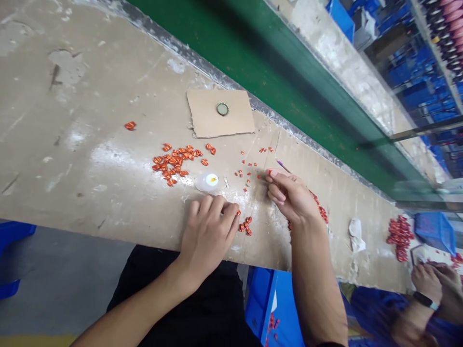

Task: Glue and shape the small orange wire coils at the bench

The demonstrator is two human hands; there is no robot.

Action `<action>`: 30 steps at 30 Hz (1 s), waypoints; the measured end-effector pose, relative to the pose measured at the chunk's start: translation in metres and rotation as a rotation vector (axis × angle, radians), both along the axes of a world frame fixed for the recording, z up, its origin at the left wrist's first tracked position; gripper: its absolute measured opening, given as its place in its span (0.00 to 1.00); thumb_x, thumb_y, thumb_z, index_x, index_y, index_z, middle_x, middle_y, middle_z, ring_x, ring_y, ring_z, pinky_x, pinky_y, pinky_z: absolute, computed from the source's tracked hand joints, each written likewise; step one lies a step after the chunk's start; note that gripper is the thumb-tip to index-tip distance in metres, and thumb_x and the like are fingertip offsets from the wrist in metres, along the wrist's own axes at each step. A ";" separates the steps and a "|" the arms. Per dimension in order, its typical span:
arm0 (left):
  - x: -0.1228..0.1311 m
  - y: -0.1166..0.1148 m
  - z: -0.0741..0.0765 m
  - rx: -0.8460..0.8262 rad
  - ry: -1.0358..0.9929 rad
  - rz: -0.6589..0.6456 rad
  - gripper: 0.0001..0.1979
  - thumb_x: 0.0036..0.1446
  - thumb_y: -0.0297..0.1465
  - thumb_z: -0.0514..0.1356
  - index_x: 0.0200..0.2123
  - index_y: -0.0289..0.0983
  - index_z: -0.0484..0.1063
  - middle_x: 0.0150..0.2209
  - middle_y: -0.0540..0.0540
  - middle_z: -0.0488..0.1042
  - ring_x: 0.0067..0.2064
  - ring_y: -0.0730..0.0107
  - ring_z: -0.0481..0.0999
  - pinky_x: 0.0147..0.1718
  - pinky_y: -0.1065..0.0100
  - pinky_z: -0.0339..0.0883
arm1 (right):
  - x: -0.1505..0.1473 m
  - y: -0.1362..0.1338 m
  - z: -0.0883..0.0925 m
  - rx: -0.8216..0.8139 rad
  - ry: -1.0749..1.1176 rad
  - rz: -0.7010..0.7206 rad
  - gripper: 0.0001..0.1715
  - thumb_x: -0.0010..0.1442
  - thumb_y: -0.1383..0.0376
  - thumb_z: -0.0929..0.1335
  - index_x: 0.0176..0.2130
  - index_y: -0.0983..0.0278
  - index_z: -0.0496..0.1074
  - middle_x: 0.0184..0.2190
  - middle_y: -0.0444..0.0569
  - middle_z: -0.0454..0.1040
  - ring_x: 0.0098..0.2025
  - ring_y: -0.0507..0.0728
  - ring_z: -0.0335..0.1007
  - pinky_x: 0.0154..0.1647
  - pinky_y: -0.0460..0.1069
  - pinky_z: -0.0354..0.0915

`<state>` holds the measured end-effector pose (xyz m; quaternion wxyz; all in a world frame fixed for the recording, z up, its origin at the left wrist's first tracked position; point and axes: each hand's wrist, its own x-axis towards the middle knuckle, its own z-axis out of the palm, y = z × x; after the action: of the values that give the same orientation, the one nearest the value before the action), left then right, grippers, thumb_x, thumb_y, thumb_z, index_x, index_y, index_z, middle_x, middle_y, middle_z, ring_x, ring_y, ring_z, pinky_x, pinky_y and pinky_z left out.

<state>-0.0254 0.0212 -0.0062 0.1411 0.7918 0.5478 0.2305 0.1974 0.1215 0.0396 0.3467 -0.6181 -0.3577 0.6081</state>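
My left hand (210,231) rests on the worktable with fingers curled; its fingertips are near a small orange piece (238,212), and several striped orange pieces (246,226) lie just right of it. Pinched between thumb and forefinger of my right hand (289,193) is a small red piece (269,172). Between the hands and beyond them, tiny red pieces (249,173) are scattered. A small white bottle (208,181) with a yellow tip stands above my left hand, beside a pile of striped orange pieces (175,164). More red pieces (321,212) are partly hidden behind my right wrist.
A cardboard sheet (220,125) holds a bottle cap (223,109). A purple-tipped tool (282,166) lies beyond my right hand. Crumpled tissue (356,235), a red pile (400,237), a blue bin (434,232) and another person's hands (430,284) are at right. A green strip (253,72) borders the table (90,193).
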 end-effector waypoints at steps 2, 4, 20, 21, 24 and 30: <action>0.000 0.000 0.000 -0.005 0.012 0.000 0.03 0.77 0.33 0.63 0.47 0.42 0.77 0.43 0.44 0.78 0.45 0.52 0.71 0.44 0.50 0.58 | -0.001 -0.004 0.000 0.003 0.008 -0.017 0.23 0.53 0.50 0.84 0.32 0.61 0.77 0.24 0.39 0.69 0.19 0.46 0.44 0.19 0.48 0.44; 0.000 0.000 0.000 -0.017 0.022 0.002 0.03 0.77 0.33 0.63 0.47 0.43 0.77 0.43 0.43 0.78 0.45 0.52 0.72 0.44 0.50 0.58 | -0.002 -0.012 -0.001 0.045 -0.053 -0.026 0.21 0.57 0.50 0.82 0.34 0.60 0.78 0.23 0.39 0.69 0.18 0.47 0.47 0.20 0.49 0.46; -0.001 -0.001 0.002 -0.025 0.017 0.003 0.05 0.79 0.35 0.61 0.48 0.44 0.78 0.43 0.44 0.78 0.46 0.51 0.72 0.44 0.50 0.59 | -0.013 -0.092 -0.012 0.492 -0.759 0.342 0.06 0.76 0.63 0.74 0.49 0.57 0.86 0.41 0.49 0.83 0.35 0.56 0.76 0.38 0.54 0.74; -0.001 -0.001 0.002 -0.023 0.013 0.001 0.05 0.79 0.35 0.61 0.48 0.43 0.78 0.43 0.44 0.78 0.46 0.52 0.72 0.44 0.50 0.59 | -0.012 -0.091 -0.011 0.471 -0.745 0.332 0.06 0.75 0.62 0.75 0.49 0.57 0.86 0.42 0.49 0.83 0.34 0.56 0.76 0.37 0.54 0.73; -0.001 -0.001 0.002 -0.027 0.004 0.001 0.05 0.79 0.34 0.61 0.48 0.44 0.78 0.43 0.44 0.78 0.45 0.53 0.71 0.44 0.51 0.58 | -0.011 -0.087 -0.009 0.417 -0.723 0.324 0.07 0.75 0.60 0.75 0.49 0.57 0.88 0.41 0.49 0.83 0.34 0.56 0.76 0.37 0.54 0.73; -0.001 -0.002 0.002 -0.042 -0.024 0.000 0.06 0.78 0.33 0.61 0.49 0.45 0.80 0.43 0.44 0.78 0.45 0.53 0.71 0.44 0.51 0.58 | -0.016 -0.083 -0.007 0.355 -0.690 0.376 0.06 0.74 0.60 0.76 0.44 0.58 0.87 0.35 0.47 0.80 0.32 0.56 0.73 0.35 0.53 0.69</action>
<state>-0.0267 0.0196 -0.0047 0.1642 0.7858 0.5507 0.2286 0.1817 0.0386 0.0329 0.1911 -0.6400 -0.6583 0.3473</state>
